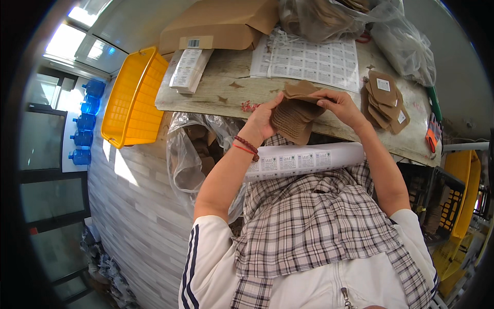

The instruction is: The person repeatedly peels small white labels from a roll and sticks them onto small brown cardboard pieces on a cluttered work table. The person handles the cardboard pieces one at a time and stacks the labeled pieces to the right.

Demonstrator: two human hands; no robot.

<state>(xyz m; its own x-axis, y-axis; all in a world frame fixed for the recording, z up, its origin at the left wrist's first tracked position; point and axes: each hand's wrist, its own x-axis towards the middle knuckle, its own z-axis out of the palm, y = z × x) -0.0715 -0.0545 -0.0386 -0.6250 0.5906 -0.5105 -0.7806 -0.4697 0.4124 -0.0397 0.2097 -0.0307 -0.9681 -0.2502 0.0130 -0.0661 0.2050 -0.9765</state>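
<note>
Both hands hold a fanned stack of brown, round-cornered flat pieces (293,119) over the table's front edge. My left hand (264,119) wraps around the left side of the stack. With fingers and thumb pinched together, my right hand (341,106) grips the upper right of the same pieces. Across my lap lies a curled sheet of printed labels (309,158), just below the hands. A pile of similar brown pieces (383,92), some bearing small white stickers, rests to the right. Flat label sheets (314,61) are spread behind the stack.
On the wooden table (211,98) stand a cardboard box (216,26) and a bundle of white printed papers (189,69). Plastic bags of brown pieces (324,20) sit at the back. An orange-and-grey glove (433,134) hangs at the right edge. A yellow crate (135,98) is left.
</note>
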